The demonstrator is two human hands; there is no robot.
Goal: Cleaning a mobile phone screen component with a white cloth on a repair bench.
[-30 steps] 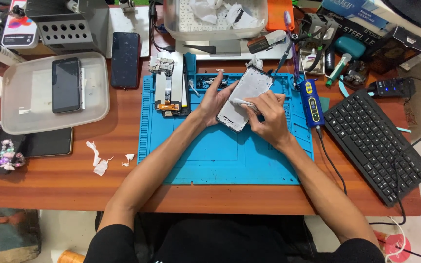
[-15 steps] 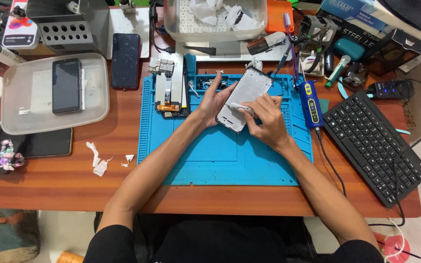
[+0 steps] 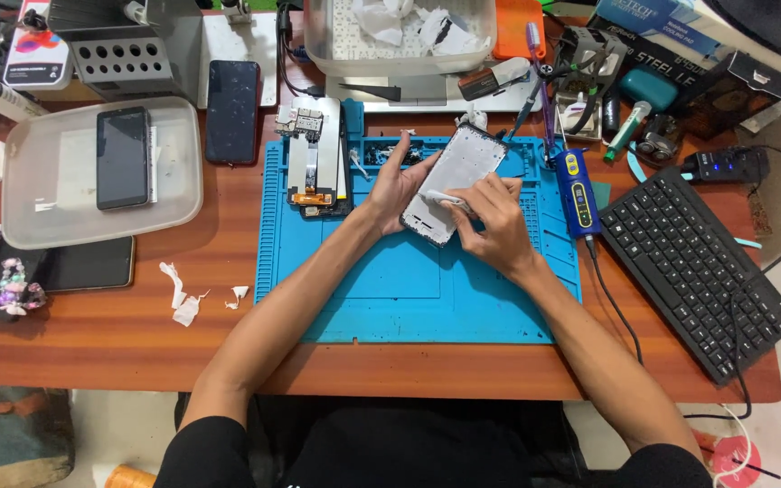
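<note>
from the head view, your left hand (image 3: 397, 183) cups the left edge of a phone frame (image 3: 456, 181), fingers curled around its upper side and thumb along the lower part, so it is closed on the frame. the frame lies tilted, its top end pointing up and to the right, pale inner face up, over the upper middle of a blue work mat (image 3: 409, 289) on the wooden tabletop (image 3: 119, 334). your right hand (image 3: 492, 221) rests over the frame's lower right part, fingers pinched around a pair of tweezers (image 3: 438, 197) whose light tip lies across the frame's lower half.

just left of your left hand, a stripped phone body with exposed boards (image 3: 315, 158) lies on the mat's upper left corner. a dark phone (image 3: 232, 110) sits beyond the mat's left edge, and further left a clear plastic tray (image 3: 38, 203) holds another dark phone (image 3: 123, 157). a third dark phone (image 3: 83, 265) lies below the tray, with torn white scraps (image 3: 183, 294) near it on the wood. to the right of the mat, a blue soldering handle (image 3: 579, 192) lies along its edge, and a black keyboard (image 3: 693, 271) sits angled further right. a clear bin with crumpled white tissue (image 3: 399, 32) stands behind the mat.
</note>
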